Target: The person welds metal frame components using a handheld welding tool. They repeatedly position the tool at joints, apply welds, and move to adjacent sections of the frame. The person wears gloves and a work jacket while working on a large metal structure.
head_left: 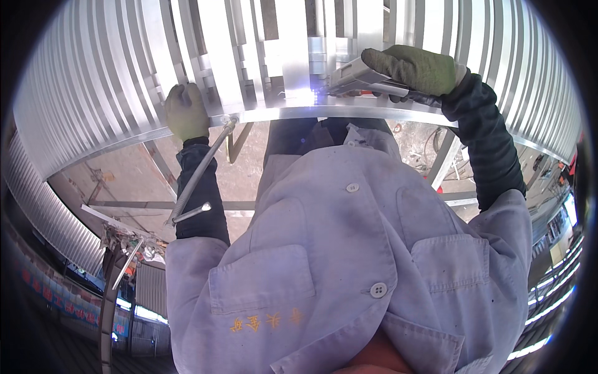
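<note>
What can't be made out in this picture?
Head: far end of the ridged silver metal panel, cut off by top edge.
Head: metal beneath the blue-white spark, washed out by glare.
Head: green-gloved right hand, its fingers partly hidden by the grey handheld tool.

Above the metal slats [221,53], the way is free from the left hand [187,115] until the bright spark [313,96]. There, spark and grey tool [358,75] obstruct; a clamp [202,168] stands near the left wrist.

torch [358,76] — tip lost in arc glare [314,98] | slats [293,37] — cut off by top edge | lower-left banner [75,306]: too blurred
</note>
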Demonstrator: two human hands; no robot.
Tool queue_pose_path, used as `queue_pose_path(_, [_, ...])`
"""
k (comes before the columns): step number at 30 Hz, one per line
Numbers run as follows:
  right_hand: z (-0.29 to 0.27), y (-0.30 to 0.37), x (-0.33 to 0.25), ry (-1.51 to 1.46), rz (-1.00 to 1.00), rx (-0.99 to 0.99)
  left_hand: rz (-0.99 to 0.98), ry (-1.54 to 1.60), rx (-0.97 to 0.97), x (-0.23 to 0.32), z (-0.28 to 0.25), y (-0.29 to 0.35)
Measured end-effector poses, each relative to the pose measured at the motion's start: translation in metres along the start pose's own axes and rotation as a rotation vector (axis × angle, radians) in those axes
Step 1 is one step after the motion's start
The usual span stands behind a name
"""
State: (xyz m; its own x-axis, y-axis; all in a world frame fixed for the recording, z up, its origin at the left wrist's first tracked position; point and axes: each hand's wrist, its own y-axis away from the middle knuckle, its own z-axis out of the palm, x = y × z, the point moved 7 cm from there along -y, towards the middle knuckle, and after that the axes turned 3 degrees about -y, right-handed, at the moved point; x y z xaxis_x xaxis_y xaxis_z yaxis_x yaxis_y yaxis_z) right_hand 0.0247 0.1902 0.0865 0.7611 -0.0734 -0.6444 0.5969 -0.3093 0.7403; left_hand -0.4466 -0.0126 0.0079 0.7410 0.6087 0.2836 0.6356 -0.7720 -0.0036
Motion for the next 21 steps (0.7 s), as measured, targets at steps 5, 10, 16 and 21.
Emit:
queue_pose_path(5, [-0.003, 0.031, 0.000, 0.116, 0.005, 0.090, 0.059, -0.028, 0.026, 0.007, -0.003, -0.002])
queue_pose_path(10, [0.011, 0.090, -0.005, 0.002, 0.077, 0.222, 0.133, 0.036, 0.018, 0.021, -0.014, 0.002])
queue_pose_path(16, [0.017, 0.118, 0.017, 0.082, 0.020, 0.390, 0.380, 0.291, -0.068, 0.025, -0.050, 0.037])
queue_pose_path(21, [0.020, 0.115, 0.010, -0.170, 0.065, 0.267, 0.476, 0.205, -0.301, 0.019, -0.097, 0.121])
